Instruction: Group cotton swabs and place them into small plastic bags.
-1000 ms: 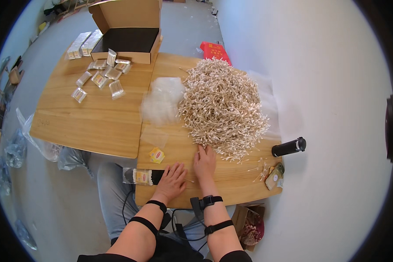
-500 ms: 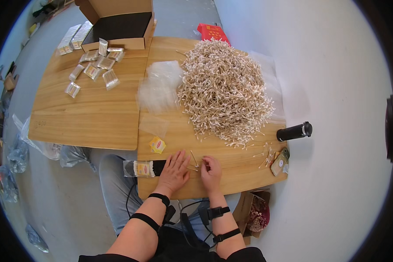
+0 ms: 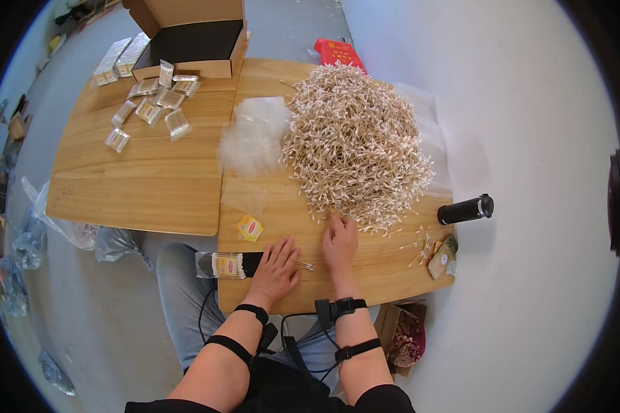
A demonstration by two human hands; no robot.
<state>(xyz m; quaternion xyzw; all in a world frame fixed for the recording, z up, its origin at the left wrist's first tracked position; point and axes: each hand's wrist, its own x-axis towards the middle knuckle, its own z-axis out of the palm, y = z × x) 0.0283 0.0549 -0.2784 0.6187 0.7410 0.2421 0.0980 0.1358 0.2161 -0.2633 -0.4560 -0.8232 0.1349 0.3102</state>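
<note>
Yellow, red-marked label (image 3: 230, 266) of clear swab packet (image 3: 205, 265) beside left hand (image 3: 273, 272)

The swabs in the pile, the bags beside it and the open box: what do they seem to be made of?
Swabs: probably matte wooden sticks, being tan, with white, cottony tips. Bags: likely thin, smooth plastic, since they look translucent. Open box: apparently matte cardboard, from its brown folded flap.

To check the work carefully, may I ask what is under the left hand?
A black strip reaches the left hand from its left; cotton swabs show at its right. Whatever lies beneath the hand is covered.
</note>
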